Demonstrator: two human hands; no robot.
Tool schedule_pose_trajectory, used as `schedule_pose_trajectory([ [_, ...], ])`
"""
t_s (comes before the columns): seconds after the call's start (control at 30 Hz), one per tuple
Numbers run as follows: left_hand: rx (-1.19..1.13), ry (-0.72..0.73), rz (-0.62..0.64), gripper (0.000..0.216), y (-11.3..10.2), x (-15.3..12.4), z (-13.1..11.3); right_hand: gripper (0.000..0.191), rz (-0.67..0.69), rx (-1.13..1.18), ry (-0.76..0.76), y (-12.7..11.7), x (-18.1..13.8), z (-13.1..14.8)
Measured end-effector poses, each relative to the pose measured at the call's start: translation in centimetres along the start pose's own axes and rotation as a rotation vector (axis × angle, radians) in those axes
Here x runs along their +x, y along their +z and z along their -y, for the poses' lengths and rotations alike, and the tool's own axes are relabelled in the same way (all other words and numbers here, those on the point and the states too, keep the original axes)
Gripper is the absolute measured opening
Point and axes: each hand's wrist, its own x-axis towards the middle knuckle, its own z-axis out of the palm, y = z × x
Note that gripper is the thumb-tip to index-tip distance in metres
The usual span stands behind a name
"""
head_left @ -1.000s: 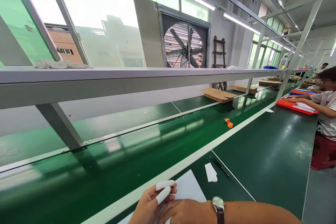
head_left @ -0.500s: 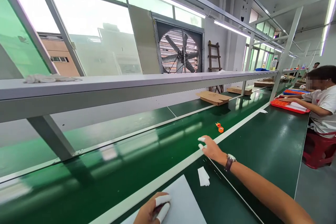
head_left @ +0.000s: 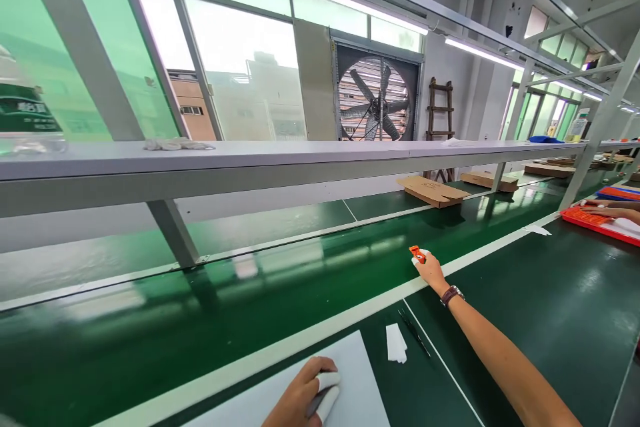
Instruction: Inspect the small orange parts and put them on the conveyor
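While the left hand [head_left: 305, 395], its capped fingers [head_left: 327, 392] curled around a slim dark tool, rests on the white sheet [head_left: 350, 373] on the worktop [head_left: 525, 307], the right hand [head_left: 429, 269] stretches to the conveyor belt [head_left: 280, 280], fingertips pinching the small orange part [head_left: 417, 253]; lifting it clear looks next.

The glossy green conveyor belt [head_left: 280, 293] lies open along its length; only a small orange plastic part [head_left: 417, 253] sits on it near its white front edge, with the right hand [head_left: 430, 270] touching it. Overhead, the long grey metal shelf [head_left: 250, 163] and its slanted grey support post [head_left: 173, 230] bar reaching up at the belt's far edge. On the dark green worktable [head_left: 525, 307], a small white paper slip [head_left: 396, 343] and thin black tweezers [head_left: 414, 332] lie near the front edge.
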Motion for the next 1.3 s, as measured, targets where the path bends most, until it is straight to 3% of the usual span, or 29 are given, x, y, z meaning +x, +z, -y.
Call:
schedule_pose_trajectory([
  [0.1,0.011,0.049,-0.023,0.022,0.1,0.3,-0.5,0.061,0.106,0.12,-0.205,2.8,-4.6,4.7],
  [0.17,-0.085,0.009,-0.073,0.03,0.2,0.8,-1.1,0.065,0.195,0.171,-0.337,4.6,-8.9,7.8],
  [0.3,-0.605,-0.183,-0.244,0.06,0.2,1.5,-2.7,0.063,0.335,0.228,-0.604,6.8,-17.3,12.3],
  [0.37,-0.796,-0.176,-0.258,0.058,0.1,1.3,-3.5,0.066,0.374,0.226,-0.735,7.1,-20.1,13.3],
  [0.43,-0.824,-0.177,-0.297,0.045,0.0,0.4,-3.9,0.069,0.41,0.238,-0.837,7.0,-21.9,13.8],
  [0.53,-0.479,-0.18,-0.397,0.027,-0.3,-1.8,-3.5,0.075,0.474,0.313,-0.871,6.1,-23.2,13.8],
  [0.67,0.113,-0.05,-0.392,0.047,-0.6,-5.0,-2.3,0.062,0.578,0.414,-0.897,4.7,-24.4,14.0],
  [0.77,0.295,0.018,-0.418,0.047,-0.2,-6.4,-2.2,0.047,0.62,0.415,-1.0,4.1,-25.3,14.3],
  [0.9,0.353,0.046,-0.412,0.039,0.1,-7.0,-3.2,0.05,0.541,0.394,-1.109,4.0,-26.5,14.5],
  [1.0,0.175,-0.088,-0.393,0.023,-0.1,-7.1,-4.1,0.046,0.496,0.393,-1.077,4.0,-27.1,14.5],
  [1.1,-0.209,-0.323,-0.318,0.006,-0.4,-7.3,-4.6,0.028,0.52,0.411,-0.896,4.0,-27.3,14.4],
  [1.2,-0.607,-0.36,-0.168,0.032,-0.5,-7.5,-4.6,0.018,0.587,0.457,-0.692,4.2,-27.3,13.9],
  [1.3,-0.719,-0.346,-0.097,0.058,-0.5,-7.7,-4.4,0.023,0.617,0.507,-0.566,4.3,-27.3,13.4],
])
